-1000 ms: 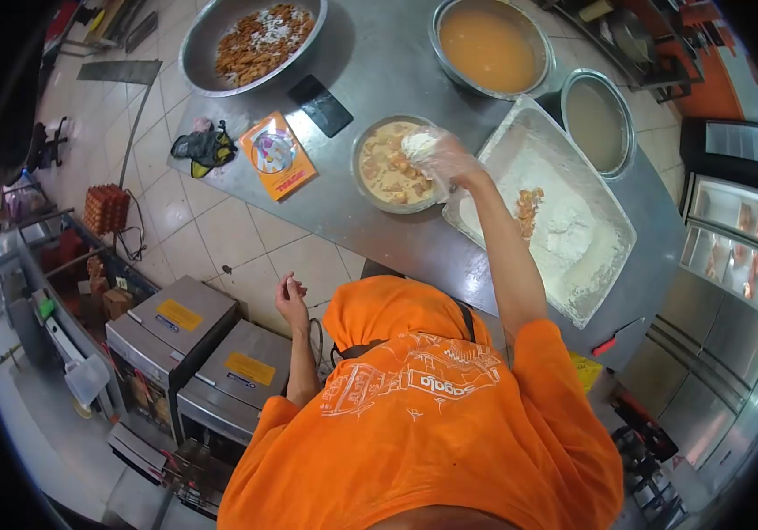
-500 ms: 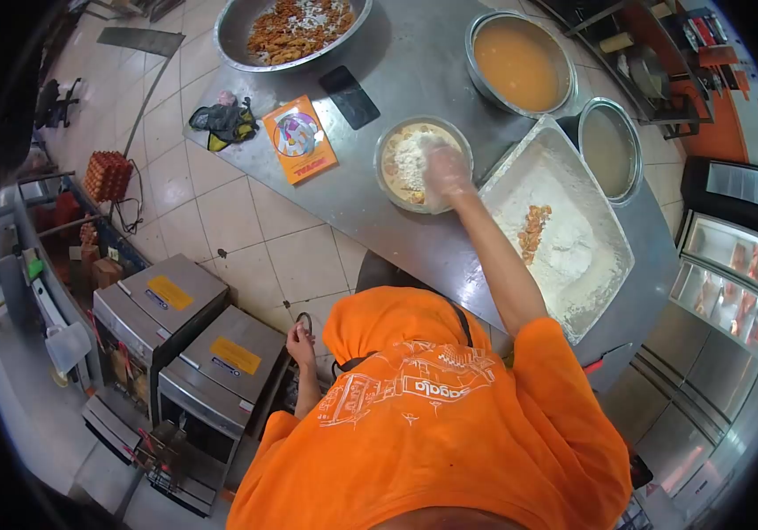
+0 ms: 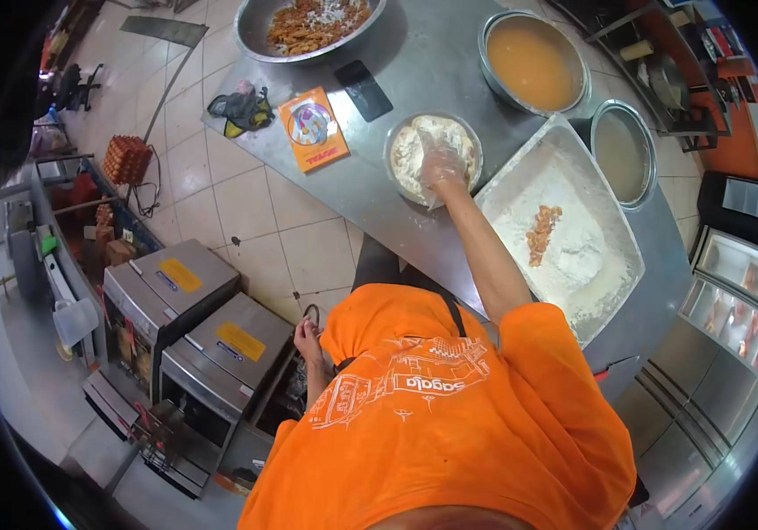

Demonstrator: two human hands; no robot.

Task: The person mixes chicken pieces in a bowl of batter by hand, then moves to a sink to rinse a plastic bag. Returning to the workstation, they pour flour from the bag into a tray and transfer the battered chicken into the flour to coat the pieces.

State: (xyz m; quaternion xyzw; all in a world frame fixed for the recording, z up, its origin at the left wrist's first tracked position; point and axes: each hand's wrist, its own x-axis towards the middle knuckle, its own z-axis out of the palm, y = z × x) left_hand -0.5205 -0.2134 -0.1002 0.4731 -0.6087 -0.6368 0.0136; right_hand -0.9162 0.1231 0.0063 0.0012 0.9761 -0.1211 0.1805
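My right hand (image 3: pixel 443 168), in a thin clear glove, rests inside a round metal bowl (image 3: pixel 399 132) on the steel table (image 3: pixel 414 53). Its fingers lie spread on white flour that covers battered pieces in the bowl. Just right of the bowl stands a large rectangular tray (image 3: pixel 613 287) of flour with a strip of orange coated pieces (image 3: pixel 542 233) in its middle. My left hand (image 3: pixel 306 337) hangs at my side, fingers curled with nothing seen in them, next to a steel floor machine (image 3: pixel 229 349).
At the table's far side stand a bowl of orange liquid (image 3: pixel 533 60), a pot of pale liquid (image 3: pixel 623 152) and a wide bowl of browned pieces (image 3: pixel 313 19). An orange booklet (image 3: pixel 312 131), black phone (image 3: pixel 368 90) and dark cloth (image 3: pixel 242 110) lie left. Glass-door fridges (image 3: pixel 741 300) stand right.
My right hand held a clump of flour above the bowl, then let it fall and sank onto the contents. The bowl's pieces are now covered in white. My left hand dropped lower.
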